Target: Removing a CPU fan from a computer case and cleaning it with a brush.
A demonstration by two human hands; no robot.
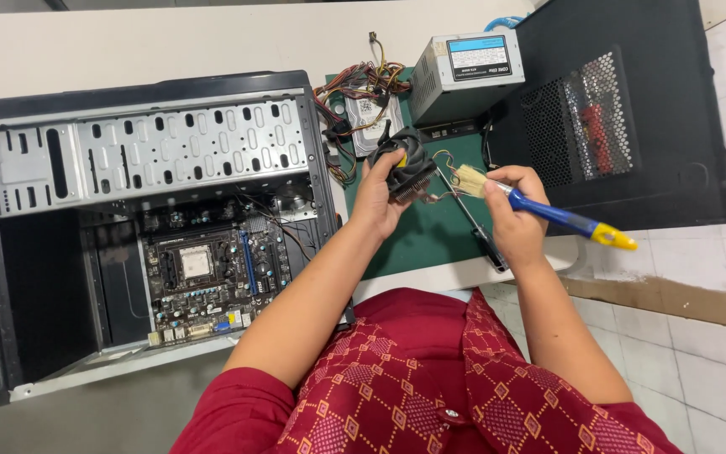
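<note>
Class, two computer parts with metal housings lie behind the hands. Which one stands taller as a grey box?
The power supply unit, a tall grey box at right; the hard drive beside it lies flat among cables.

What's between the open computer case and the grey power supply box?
In the head view, a tangle of coloured cables and a hard drive on the green mat.

The cooler fan (405, 164) shows matt black plastic over bare metal fins. At its three o'clock, the brush (548, 210) has pale, soft bristles, a metal ferrule and a glossy blue and yellow plastic handle. At nine o'clock, the open computer case (153, 151) is dull grey perforated sheet metal with black painted edges. The power supply (464, 76) at one o'clock is matt grey metal. The mat (439, 231) looks matt green, the counter (128, 42) smooth off-white, and the red patterned shirt (413, 387) is cloth.
</note>
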